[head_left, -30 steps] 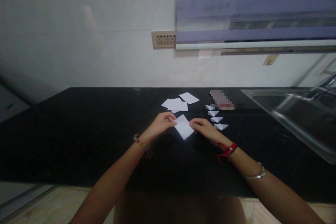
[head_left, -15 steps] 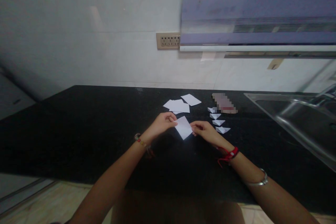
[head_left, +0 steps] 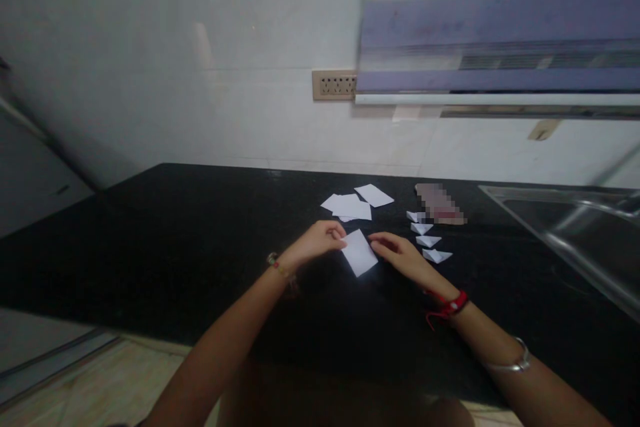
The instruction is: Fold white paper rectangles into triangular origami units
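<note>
A square of white paper (head_left: 359, 255) lies turned cornerwise on the black countertop between my hands. My left hand (head_left: 323, 238) pinches its left corner between thumb and fingers. At the paper's right edge is my right hand (head_left: 400, 255), fingers slightly curled and apart; whether a fingertip touches the edge I cannot tell. Just beyond, several loose white paper sheets (head_left: 352, 207) overlap in a small pile. To the right of my right hand, several small folded paper pieces (head_left: 437, 255) stand in a column.
A phone-like flat object (head_left: 440, 203), blurred out, lies behind the folded pieces. The metal sink (head_left: 545, 227) is set into the counter (head_left: 150, 247) at the right. On the back wall are a socket panel (head_left: 334, 85) and a purple striped blind (head_left: 450, 27).
The view has shifted slightly left, so everything appears further right. My right hand's fingers have loosened at the paper's right corner, while my left hand keeps its pinch.
</note>
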`<state>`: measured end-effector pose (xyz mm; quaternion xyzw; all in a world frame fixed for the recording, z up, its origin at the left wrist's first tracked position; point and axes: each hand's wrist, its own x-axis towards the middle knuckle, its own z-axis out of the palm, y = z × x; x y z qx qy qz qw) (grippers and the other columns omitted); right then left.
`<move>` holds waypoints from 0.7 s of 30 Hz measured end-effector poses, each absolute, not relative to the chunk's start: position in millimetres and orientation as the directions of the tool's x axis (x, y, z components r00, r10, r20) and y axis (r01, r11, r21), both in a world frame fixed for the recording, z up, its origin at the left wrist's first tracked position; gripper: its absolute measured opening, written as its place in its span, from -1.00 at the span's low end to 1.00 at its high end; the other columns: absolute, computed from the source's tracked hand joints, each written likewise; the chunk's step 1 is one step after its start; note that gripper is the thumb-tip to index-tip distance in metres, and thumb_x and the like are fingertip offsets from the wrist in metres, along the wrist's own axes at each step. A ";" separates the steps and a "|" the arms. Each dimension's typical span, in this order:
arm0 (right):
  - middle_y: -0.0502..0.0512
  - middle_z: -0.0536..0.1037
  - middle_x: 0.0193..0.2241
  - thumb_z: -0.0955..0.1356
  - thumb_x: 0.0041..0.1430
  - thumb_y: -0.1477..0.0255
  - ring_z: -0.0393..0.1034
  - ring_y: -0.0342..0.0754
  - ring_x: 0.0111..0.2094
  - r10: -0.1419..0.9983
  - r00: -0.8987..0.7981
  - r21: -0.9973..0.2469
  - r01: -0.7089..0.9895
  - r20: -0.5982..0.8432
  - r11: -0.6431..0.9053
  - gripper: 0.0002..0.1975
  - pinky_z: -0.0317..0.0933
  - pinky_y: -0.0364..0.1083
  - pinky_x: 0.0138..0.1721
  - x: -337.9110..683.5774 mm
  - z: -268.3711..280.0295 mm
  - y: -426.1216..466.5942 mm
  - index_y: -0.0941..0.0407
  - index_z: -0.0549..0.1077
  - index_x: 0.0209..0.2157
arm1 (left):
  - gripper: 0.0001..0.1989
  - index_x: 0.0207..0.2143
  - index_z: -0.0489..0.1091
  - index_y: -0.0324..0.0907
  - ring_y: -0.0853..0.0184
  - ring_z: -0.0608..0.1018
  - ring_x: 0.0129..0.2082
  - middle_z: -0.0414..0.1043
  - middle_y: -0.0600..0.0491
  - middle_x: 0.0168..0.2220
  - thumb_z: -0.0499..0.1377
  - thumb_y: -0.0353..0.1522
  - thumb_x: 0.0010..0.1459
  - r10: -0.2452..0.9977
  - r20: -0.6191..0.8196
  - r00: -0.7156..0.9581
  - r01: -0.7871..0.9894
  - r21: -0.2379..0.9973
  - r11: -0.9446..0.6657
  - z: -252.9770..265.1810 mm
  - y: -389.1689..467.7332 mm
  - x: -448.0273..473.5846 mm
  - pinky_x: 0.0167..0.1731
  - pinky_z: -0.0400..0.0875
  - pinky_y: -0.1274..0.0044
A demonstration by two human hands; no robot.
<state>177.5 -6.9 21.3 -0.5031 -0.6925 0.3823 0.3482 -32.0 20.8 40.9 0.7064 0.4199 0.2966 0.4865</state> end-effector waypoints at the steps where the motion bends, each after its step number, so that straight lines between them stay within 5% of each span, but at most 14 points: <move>1: 0.06 0.41 -0.40 0.30 -0.05 0.33 0.25 -0.15 -0.43 0.953 -0.278 -0.872 0.431 0.119 0.234 -0.68 0.14 -0.16 -0.41 177.1 21.5 -7.7 0.18 0.37 -0.23 | -0.90 -0.49 0.31 -0.28 0.49 0.35 -0.54 0.29 0.14 -0.57 0.17 -0.47 -0.16 0.864 -0.003 0.504 0.300 0.938 -0.172 40.2 20.3 -31.2 -0.49 0.19 0.63; 6: -0.09 0.30 -0.68 0.31 -0.05 0.37 0.17 -0.24 -0.64 0.904 -0.427 -0.930 0.316 0.037 0.187 -0.85 0.06 -0.22 -0.60 173.4 21.6 -12.4 0.18 0.31 -0.47 | -0.86 -0.43 0.32 -0.29 0.50 0.34 -0.53 0.29 0.13 -0.54 0.16 -0.43 -0.12 0.825 -0.009 0.564 0.260 0.951 -0.168 38.5 16.5 -25.6 -0.50 0.20 0.63; 11: -0.16 0.28 -0.75 0.27 0.00 0.34 0.11 -0.26 -0.74 0.951 -0.297 -0.983 0.128 0.087 0.130 -0.83 -0.01 -0.25 -0.70 169.4 17.0 -12.6 0.13 0.18 -0.45 | -0.81 -0.39 0.26 -0.27 0.50 0.36 -0.53 0.28 0.13 -0.51 0.16 -0.39 -0.11 0.794 -0.092 0.601 0.148 0.989 0.002 33.6 14.4 -23.6 -0.51 0.25 0.63; 16: -0.11 0.35 -0.69 0.27 0.01 0.33 0.20 -0.22 -0.69 0.931 -0.345 -0.980 0.107 0.119 0.165 -0.80 0.09 -0.22 -0.64 170.5 18.2 -11.8 0.15 0.24 -0.34 | -0.91 -0.52 0.27 -0.29 0.54 0.33 -0.59 0.25 0.16 -0.60 0.14 -0.43 -0.10 0.814 -0.058 0.578 0.125 0.992 -0.018 37.3 13.4 -23.7 -0.53 0.22 0.65; 21: 0.03 0.41 -0.52 0.21 0.09 0.36 0.29 -0.19 -0.56 0.895 -0.383 -0.892 0.287 0.229 0.351 -0.70 0.19 -0.15 -0.46 173.2 27.7 -16.5 0.20 0.36 -0.17 | -0.93 -0.46 0.32 -0.29 0.53 0.35 -0.56 0.29 0.13 -0.56 0.13 -0.46 -0.08 0.848 -0.051 0.527 0.106 0.994 -0.006 41.5 13.8 -24.6 -0.51 0.23 0.65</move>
